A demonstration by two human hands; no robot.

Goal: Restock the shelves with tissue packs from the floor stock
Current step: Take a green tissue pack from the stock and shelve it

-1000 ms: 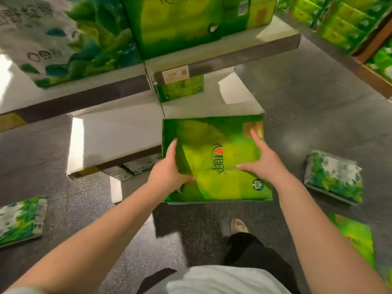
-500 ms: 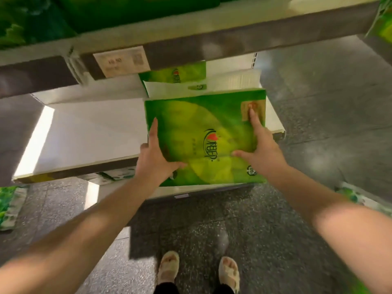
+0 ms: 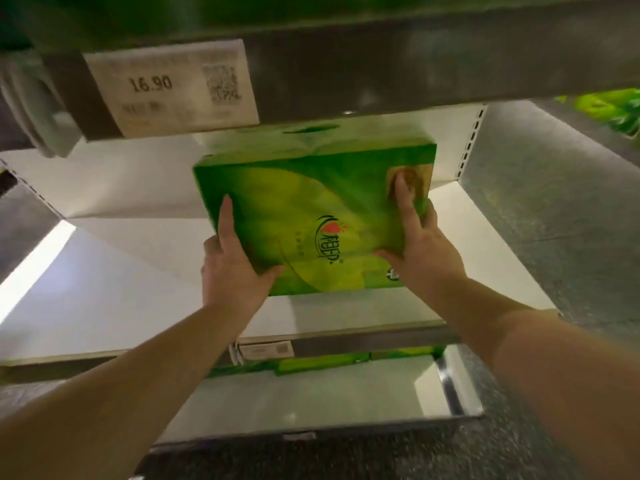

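A large green tissue pack (image 3: 311,209) with a red heart logo lies flat over the white middle shelf (image 3: 131,278), toward its right end and reaching back under the shelf above. My left hand (image 3: 235,265) grips its near left corner, thumb on top and forefinger along the left edge. My right hand (image 3: 419,244) grips its near right corner, forefinger stretched over the top to a brown patch, other fingers round the right side. I cannot tell whether the pack rests on the shelf board.
The upper shelf's grey front rail (image 3: 381,60) hangs close over the pack and carries a price tag (image 3: 169,88) reading 16.90. A grey side panel (image 3: 540,209) closes the shelf on the right. More green packs (image 3: 318,363) lie on the shelf below. Speckled floor (image 3: 346,459) is underneath.
Both hands have carried the pack from above the floor forward and in over the middle shelf. My view has dropped lower and closer to the shelves.
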